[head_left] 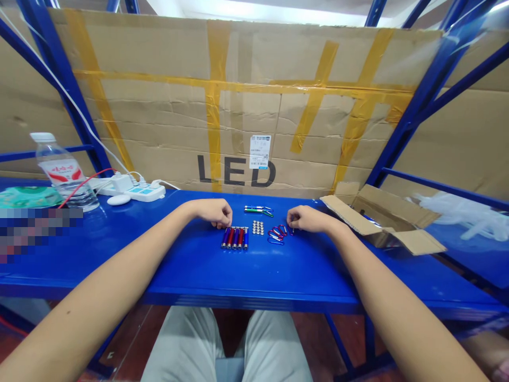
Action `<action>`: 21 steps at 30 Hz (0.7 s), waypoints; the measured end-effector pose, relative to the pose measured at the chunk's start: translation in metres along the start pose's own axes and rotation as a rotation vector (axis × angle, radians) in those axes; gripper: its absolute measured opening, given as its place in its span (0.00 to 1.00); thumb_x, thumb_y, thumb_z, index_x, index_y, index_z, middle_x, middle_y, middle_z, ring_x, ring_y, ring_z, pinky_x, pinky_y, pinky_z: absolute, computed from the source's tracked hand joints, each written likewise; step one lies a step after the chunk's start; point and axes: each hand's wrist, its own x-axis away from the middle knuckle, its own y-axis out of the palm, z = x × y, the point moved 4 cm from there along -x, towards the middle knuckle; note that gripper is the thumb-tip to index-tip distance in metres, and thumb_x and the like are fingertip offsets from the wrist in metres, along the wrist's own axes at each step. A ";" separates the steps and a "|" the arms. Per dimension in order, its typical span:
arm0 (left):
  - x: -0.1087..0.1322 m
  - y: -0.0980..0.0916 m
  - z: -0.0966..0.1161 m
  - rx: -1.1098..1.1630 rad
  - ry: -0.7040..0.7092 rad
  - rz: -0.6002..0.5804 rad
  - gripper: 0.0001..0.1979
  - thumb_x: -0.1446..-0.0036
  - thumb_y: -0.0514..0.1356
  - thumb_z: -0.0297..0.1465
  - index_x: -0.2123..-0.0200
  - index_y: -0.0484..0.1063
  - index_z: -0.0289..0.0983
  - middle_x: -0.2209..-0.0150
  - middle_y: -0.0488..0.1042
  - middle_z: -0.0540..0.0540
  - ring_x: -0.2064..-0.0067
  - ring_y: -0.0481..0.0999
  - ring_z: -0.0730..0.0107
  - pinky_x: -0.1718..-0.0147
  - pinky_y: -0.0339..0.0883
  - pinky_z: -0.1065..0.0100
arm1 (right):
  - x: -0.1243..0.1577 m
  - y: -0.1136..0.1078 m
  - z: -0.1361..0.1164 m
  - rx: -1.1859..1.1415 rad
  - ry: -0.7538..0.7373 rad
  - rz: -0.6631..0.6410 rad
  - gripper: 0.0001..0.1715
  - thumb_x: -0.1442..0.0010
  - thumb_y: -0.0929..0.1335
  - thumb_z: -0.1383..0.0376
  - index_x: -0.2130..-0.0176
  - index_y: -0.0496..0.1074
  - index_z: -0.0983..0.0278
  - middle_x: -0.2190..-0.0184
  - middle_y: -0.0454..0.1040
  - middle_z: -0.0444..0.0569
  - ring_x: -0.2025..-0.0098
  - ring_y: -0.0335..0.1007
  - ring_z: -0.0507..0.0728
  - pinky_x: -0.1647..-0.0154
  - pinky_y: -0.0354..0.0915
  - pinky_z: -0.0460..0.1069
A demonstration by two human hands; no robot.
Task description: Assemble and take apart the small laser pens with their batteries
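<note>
You are resting both bare hands on the blue metal shelf (191, 270), and neither one is gripping anything. Your left hand (212, 212) is curling loosely and empty, with its fingertips (228, 218) just above the end of a row of five small metal flashlights (235, 238). These are lying side by side in red and blue. Your right hand (306, 218) is curling the same way, also empty, with its fingertips (290, 215) just beside a cluster of small red and blue carabiners (276, 234). They overlap, so you are seeing about five, but the exact count is hard to tell.

Between your hands, a block of button cell batteries (258, 227) is sitting in rows, about eight, too small to count exactly. Just beyond them, two slim pen lights (258, 210) are lying together.

To your left, a plastic water bottle (63, 175) is standing near a white power strip (137, 191). To your right, an open cardboard box (382, 220) is sitting on the shelf.
</note>
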 end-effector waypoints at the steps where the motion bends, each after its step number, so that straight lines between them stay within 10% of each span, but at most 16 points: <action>1: 0.000 0.000 0.000 -0.003 -0.001 -0.004 0.08 0.56 0.59 0.32 0.72 0.75 0.36 0.74 0.76 0.46 0.72 0.72 0.69 0.72 0.64 0.70 | 0.000 0.000 -0.001 0.005 -0.002 0.001 0.07 0.51 0.66 0.71 0.70 0.75 0.64 0.70 0.78 0.48 0.69 0.70 0.54 0.68 0.61 0.47; 21: -0.012 -0.001 -0.009 -0.092 -0.079 0.212 0.08 0.53 0.56 0.31 0.70 0.72 0.35 0.72 0.75 0.46 0.73 0.73 0.70 0.75 0.63 0.71 | 0.002 0.001 -0.011 0.044 0.017 0.020 0.08 0.48 0.66 0.70 0.68 0.75 0.64 0.68 0.78 0.48 0.68 0.70 0.54 0.67 0.60 0.46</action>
